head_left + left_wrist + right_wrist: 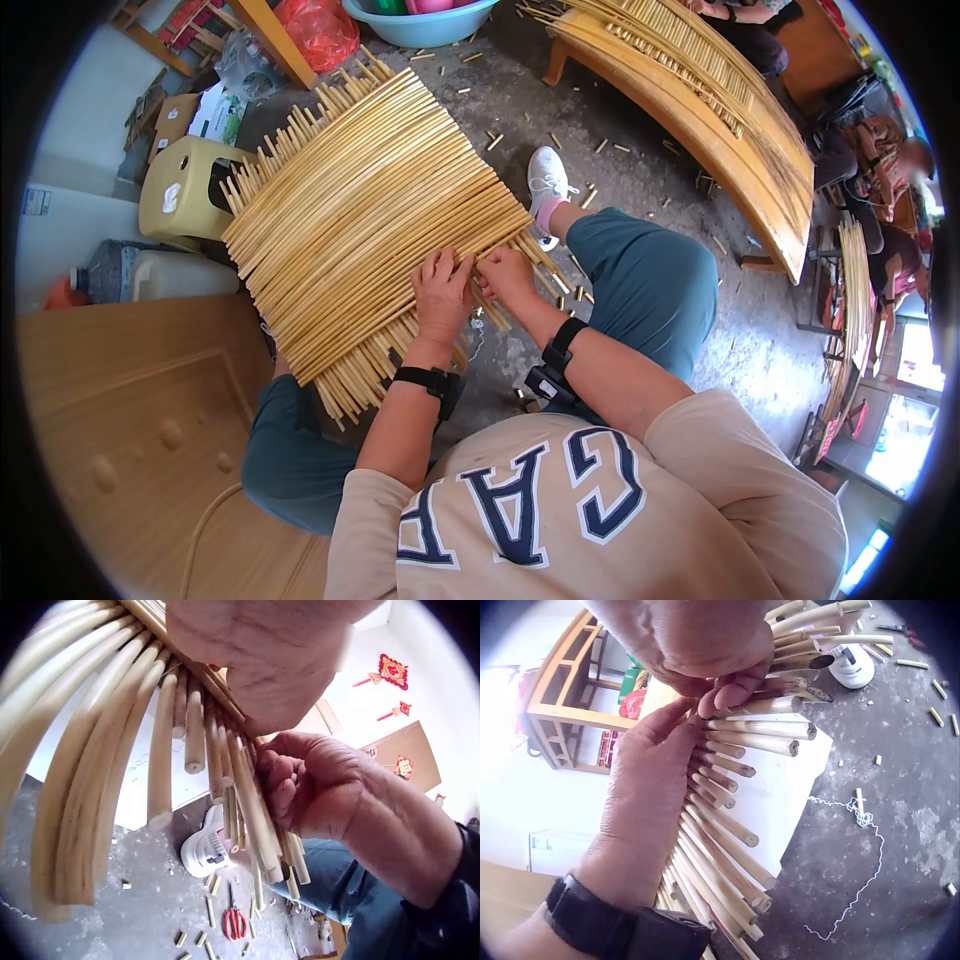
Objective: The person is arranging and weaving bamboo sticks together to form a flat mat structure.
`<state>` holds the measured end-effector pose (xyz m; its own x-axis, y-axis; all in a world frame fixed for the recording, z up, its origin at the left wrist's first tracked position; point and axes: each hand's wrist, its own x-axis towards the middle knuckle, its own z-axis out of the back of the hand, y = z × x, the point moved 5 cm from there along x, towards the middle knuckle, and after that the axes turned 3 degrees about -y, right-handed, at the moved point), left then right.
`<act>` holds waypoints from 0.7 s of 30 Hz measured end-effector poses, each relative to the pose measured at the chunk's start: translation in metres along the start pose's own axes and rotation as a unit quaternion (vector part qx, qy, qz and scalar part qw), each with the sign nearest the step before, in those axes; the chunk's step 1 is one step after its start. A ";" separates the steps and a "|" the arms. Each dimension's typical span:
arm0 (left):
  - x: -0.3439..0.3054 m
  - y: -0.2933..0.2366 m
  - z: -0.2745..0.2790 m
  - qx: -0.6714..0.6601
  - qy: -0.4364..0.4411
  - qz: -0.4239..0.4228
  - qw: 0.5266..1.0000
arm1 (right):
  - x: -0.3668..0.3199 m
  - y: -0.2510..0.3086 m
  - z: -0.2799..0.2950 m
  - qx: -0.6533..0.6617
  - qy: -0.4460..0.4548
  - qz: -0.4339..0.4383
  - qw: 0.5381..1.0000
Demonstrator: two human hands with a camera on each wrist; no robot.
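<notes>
Across the person's lap lies a mat of straw-coloured reed sticks [360, 215], its cut ends jutting out unevenly at the edges. The left hand [440, 295] holds the mat's near edge, fingers bent over the top sticks. Right beside it, the right hand [508, 278] pinches at the same edge with its fingers curled in. From below, the left wrist view shows the right hand [322, 784] against the rod ends [195, 742]. In the right wrist view the left hand [649, 780] meets the right fingertips [735, 694]; what lies between them is hidden.
Red-handled pliers [235, 922] and cut stick pieces lie on the concrete floor. A tangled white string [864, 819] is there too. A curved wooden bench [690, 120] bearing more sticks stands ahead right, with other people beyond. At left are a yellow stool [175, 190] and plastic jugs [180, 275].
</notes>
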<state>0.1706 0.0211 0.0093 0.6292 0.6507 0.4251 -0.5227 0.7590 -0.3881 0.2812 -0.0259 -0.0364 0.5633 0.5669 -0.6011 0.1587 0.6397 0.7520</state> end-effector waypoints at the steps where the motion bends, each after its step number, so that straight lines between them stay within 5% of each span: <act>1: -0.001 0.000 -0.001 0.011 -0.006 0.000 1.000 | 0.001 -0.001 0.001 -0.001 -0.001 0.000 1.000; 13: 0.004 0.005 -0.007 0.024 -0.087 0.053 0.995 | -0.002 0.001 -0.002 -0.014 0.002 0.016 1.000; 18: 0.006 0.005 -0.009 0.016 -0.087 0.071 0.994 | 0.004 0.010 0.000 -0.207 -0.109 0.202 0.951; 21: 0.006 0.007 -0.010 0.011 -0.075 0.090 0.993 | 0.005 0.008 0.000 -0.225 -0.116 0.209 0.945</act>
<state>0.1765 0.0300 0.0012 0.4320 0.7711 0.4678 -0.6324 0.6288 -0.4525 0.2856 -0.0177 -0.0335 0.6711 0.7234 -0.1621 -0.4483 0.5702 0.6884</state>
